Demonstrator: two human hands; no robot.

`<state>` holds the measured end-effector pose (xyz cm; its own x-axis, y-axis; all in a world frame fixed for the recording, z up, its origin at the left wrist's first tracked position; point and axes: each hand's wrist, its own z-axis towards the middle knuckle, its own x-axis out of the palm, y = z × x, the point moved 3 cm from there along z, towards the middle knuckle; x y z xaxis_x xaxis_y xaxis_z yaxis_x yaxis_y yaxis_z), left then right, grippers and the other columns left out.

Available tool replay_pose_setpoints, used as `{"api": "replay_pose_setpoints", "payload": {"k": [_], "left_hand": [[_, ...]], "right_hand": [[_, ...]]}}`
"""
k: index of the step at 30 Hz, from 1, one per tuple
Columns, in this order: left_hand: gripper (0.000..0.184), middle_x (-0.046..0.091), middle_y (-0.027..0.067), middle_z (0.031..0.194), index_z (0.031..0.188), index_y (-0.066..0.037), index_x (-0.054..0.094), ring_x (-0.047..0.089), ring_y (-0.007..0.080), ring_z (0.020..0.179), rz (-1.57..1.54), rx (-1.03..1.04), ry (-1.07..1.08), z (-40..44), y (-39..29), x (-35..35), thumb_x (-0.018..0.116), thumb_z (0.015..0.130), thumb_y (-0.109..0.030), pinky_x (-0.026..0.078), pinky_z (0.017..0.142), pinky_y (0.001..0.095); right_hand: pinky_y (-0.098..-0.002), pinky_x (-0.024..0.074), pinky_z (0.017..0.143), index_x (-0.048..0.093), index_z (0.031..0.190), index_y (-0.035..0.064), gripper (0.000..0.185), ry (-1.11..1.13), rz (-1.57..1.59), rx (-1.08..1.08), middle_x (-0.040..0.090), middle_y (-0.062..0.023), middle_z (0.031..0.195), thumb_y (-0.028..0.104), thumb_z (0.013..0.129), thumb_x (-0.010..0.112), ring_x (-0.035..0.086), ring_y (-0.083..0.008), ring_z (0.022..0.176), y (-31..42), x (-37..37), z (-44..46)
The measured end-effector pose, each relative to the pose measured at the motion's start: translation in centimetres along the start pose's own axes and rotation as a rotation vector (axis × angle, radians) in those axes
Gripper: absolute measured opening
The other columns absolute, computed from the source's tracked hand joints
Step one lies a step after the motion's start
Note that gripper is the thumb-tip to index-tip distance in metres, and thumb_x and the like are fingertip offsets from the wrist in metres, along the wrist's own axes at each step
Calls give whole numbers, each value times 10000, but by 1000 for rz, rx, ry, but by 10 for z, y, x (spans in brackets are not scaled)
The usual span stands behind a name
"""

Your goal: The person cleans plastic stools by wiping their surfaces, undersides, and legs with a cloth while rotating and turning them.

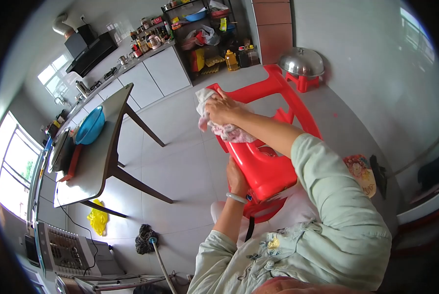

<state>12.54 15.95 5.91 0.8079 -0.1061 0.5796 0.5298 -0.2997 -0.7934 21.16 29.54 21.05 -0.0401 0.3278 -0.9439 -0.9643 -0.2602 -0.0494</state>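
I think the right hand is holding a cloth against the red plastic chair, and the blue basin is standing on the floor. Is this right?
Not the floor: the head view shows the blue basin on the table. The right hand does hold the cloth against the red plastic chair.

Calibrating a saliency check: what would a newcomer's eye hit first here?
Likely the glossy red plastic furniture right in front of the person, with the right hand holding a pale, pink-patterned cloth against it and the left hand at its near side. Next, probably the bright blue basin on the table at picture left, then the crumpled yellow plastic on the floor by a table leg.
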Motion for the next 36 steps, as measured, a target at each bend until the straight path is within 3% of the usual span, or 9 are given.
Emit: {"api": "replay_pose_setpoints", "payload": {"k": [7, 15, 17, 19, 21, 25, 28, 31, 36], "left_hand": [[461, 623, 141, 1012, 1093, 24, 570, 613, 208, 889, 20, 162, 65, 9, 8, -4, 332, 1003, -360, 510, 751, 309], [388, 573, 77, 1135, 1214, -36, 503, 582, 187, 991, -75, 17, -28, 9, 27, -25, 391, 994, -336, 488, 875, 336], [400, 539, 65, 1199, 1258, -65, 469, 555, 192, 1058, -145, 262, 200, 23, 45, -40, 422, 985, -353, 490, 895, 346], [420, 513, 58, 1240, 1281, -71, 440, 530, 199, 1113, -202, 185, 255, 17, 31, -31, 416, 987, -370, 485, 912, 357], [408, 551, 82, 1184, 1248, -51, 473, 569, 218, 1066, -314, -92, 32, -14, -2, 1, 378, 997, -359, 500, 891, 363], [426, 608, 145, 1108, 1209, -2, 521, 631, 249, 961, -113, 9, 78, -16, -11, 6, 351, 995, -328, 534, 829, 363], [436, 606, 150, 1130, 1226, 5, 507, 629, 252, 976, -75, 21, 90, -14, -11, 7, 358, 994, -332, 534, 836, 361], [452, 608, 150, 1126, 1231, 7, 501, 630, 255, 972, -57, 15, 74, -12, -11, 7, 360, 993, -349, 535, 840, 357], [468, 611, 148, 1104, 1214, 8, 507, 629, 245, 958, 67, 168, 134, -15, -10, 1, 367, 989, -378, 535, 825, 352]], "right_hand": [[-415, 446, 946, 651, 1044, 72, 305, -58, 142, 60, 598, -114, 1135, 255, 829, 537, 542, -283, 1124, -7, -1, 5], [-411, 471, 831, 637, 946, 41, 283, -221, 512, -431, 616, -97, 996, 234, 744, 680, 571, -278, 1005, 42, -27, -137], [-417, 468, 815, 635, 944, 38, 281, -190, 497, -452, 612, -105, 967, 232, 747, 686, 575, -285, 967, 43, -41, -151], [-423, 466, 799, 632, 942, 36, 280, -163, 491, -474, 609, -113, 939, 230, 750, 692, 578, -292, 928, 40, -45, -153], [-440, 474, 812, 633, 939, 78, 240, -155, 517, -232, 619, -134, 945, 263, 789, 658, 586, -313, 920, 19, -46, -140], [-461, 471, 779, 610, 905, 62, 244, -353, 572, 113, 614, -166, 880, 293, 829, 627, 582, -362, 876, -44, -69, -93], [-432, 478, 779, 639, 981, 72, 241, -587, 393, 114, 607, -137, 923, 263, 835, 625, 576, -314, 928, -71, -55, -60], [-425, 499, 855, 604, 1073, 74, 317, -416, 131, 47, 587, -115, 1072, 297, 849, 624, 564, -300, 1019, -61, -24, -49], [-440, 501, 880, 570, 1121, 69, 339, -317, 179, 154, 587, -162, 1114, 331, 910, 524, 550, -336, 1080, -95, -20, -41]]}}
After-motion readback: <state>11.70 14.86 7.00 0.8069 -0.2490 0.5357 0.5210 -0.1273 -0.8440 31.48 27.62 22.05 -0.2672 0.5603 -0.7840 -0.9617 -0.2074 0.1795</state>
